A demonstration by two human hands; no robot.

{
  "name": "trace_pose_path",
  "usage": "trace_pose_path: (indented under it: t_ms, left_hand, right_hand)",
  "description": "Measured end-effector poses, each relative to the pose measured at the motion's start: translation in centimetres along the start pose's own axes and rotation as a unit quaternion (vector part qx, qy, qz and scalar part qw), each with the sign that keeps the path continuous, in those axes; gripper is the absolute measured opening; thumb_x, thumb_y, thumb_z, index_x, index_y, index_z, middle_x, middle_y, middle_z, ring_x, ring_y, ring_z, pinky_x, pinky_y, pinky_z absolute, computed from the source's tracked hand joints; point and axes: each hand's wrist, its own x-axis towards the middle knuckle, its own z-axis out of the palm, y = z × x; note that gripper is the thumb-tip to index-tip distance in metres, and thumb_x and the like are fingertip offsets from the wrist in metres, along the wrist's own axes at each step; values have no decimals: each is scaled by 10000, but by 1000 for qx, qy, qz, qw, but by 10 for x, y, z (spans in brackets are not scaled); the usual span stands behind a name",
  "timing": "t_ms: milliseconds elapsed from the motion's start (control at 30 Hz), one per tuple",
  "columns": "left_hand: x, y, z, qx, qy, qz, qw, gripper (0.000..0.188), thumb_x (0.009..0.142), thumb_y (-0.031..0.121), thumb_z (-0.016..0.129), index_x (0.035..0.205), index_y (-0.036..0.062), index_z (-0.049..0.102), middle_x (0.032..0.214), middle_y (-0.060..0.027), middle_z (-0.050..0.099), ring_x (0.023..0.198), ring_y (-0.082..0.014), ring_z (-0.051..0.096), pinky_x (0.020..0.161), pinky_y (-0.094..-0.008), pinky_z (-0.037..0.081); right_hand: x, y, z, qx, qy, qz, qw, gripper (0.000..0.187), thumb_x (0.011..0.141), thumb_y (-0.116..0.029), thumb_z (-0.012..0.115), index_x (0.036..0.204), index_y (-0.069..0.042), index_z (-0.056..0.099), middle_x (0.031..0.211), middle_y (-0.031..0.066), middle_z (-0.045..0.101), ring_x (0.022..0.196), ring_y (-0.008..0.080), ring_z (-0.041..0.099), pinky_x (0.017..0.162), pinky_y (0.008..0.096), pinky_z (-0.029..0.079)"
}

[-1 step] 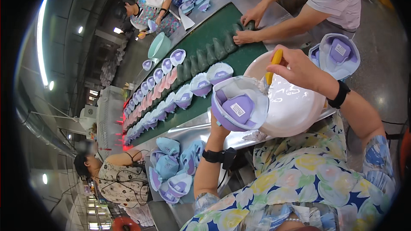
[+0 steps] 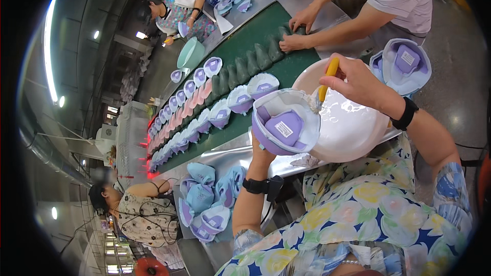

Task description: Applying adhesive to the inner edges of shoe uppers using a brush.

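In my left hand (image 2: pixel 262 154) is a lilac and pale-blue shoe upper (image 2: pixel 260 132), its open side facing up and a white label on the purple insole inside. The fingers of that hand are mostly hidden beneath the upper. My right hand (image 2: pixel 353 79) grips a brush (image 2: pixel 329 77) by its yellow handle. White paste covers the brush's bristles, which meet the upper's right rim. Just behind and below them is a wide white bowl (image 2: pixel 353 138) with glossy white liquid in it.
A green conveyor belt (image 2: pixel 299 66) carries rows of similar uppers, pink pieces and dark shoe lasts (image 2: pixel 262 59). Across it, a co-worker's hands (image 2: pixel 299 30) touch the lasts. More uppers (image 2: pixel 207 199) lie piled left of my forearm; others (image 2: pixel 404 66) sit beyond the bowl. A mint basin (image 2: pixel 191 52) stands farther off.
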Motion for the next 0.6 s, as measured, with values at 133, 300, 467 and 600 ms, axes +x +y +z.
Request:
trace_pose_path:
  t_ms: [133, 300, 467, 600]
  left_hand:
    - [-10, -15, 2, -146, 88, 4, 985, 379, 982, 101, 611, 1340, -9, 556, 1243, -97, 669, 1092, -178, 663, 953, -333, 549]
    - [-26, -52, -36, 70, 78, 155, 982, 495, 963, 226, 628, 1397, 16, 511, 1369, -141, 570, 1199, -244, 607, 1022, -374, 503]
    - [-11, -21, -5, 279, 69, 302, 909, 464, 953, 168, 640, 1368, -11, 533, 1296, -161, 609, 1157, -279, 625, 1015, -385, 496]
    - [-5, 1, 2, 439, 48, 400, 803, 462, 895, 127, 693, 1323, 0, 573, 1250, -176, 621, 1134, -320, 632, 997, -388, 495]
  right_hand:
    - [-11, 7, 22, 66, 44, 86, 993, 378, 931, -308, 715, 974, 53, 610, 804, 142, 686, 698, 201, 665, 657, 302, 516]
    - [-20, -3, 35, 138, 4, 167, 976, 302, 961, -263, 689, 1009, 21, 598, 854, 82, 669, 692, 110, 627, 622, 236, 529]
    - [-28, -9, 35, 172, 5, 191, 966, 333, 953, -289, 684, 999, 29, 597, 839, 102, 670, 681, 124, 641, 620, 243, 525]
    - [-35, -18, 36, 212, -2, 190, 958, 366, 941, -317, 684, 994, 35, 600, 836, 113, 673, 687, 141, 655, 630, 251, 518]
